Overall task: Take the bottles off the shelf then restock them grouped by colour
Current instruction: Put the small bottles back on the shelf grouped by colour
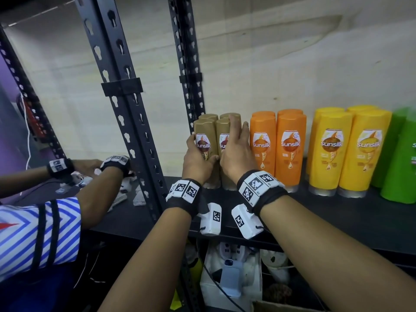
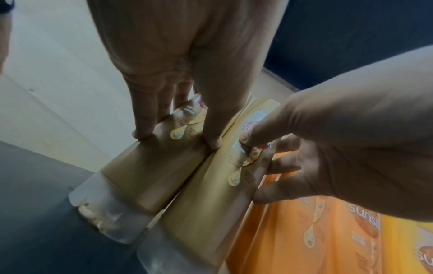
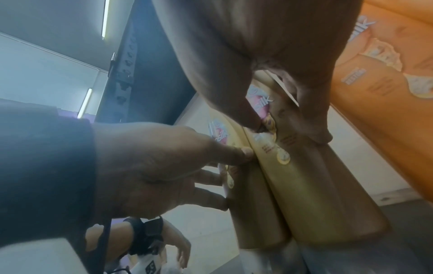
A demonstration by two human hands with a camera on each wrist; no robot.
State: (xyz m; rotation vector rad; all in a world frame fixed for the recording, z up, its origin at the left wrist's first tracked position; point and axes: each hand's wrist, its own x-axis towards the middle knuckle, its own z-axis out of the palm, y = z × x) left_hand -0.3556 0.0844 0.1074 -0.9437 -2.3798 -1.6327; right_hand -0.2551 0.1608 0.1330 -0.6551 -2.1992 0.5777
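Observation:
Several gold-brown bottles (image 1: 206, 131) stand in a tight cluster at the left end of the black shelf (image 1: 337, 217). My left hand (image 1: 198, 158) grips the front-left gold bottle (image 2: 150, 176), thumb on its face and fingers round its left side. My right hand (image 1: 236, 152) grips the front-right gold bottle (image 2: 211, 204), thumb on the label (image 3: 267, 111) and fingers down its right side. To the right stand the orange bottles (image 1: 290, 149), the yellow bottles (image 1: 331, 154) and, at the frame edge, the green bottles (image 1: 398, 165), each colour grouped.
A black perforated upright (image 1: 126, 104) rises just left of the gold bottles. Another person in a striped sleeve (image 1: 38, 235) handles small items on the neighbouring shelf to the left. A white box (image 1: 229, 278) of odds and ends sits on the level below.

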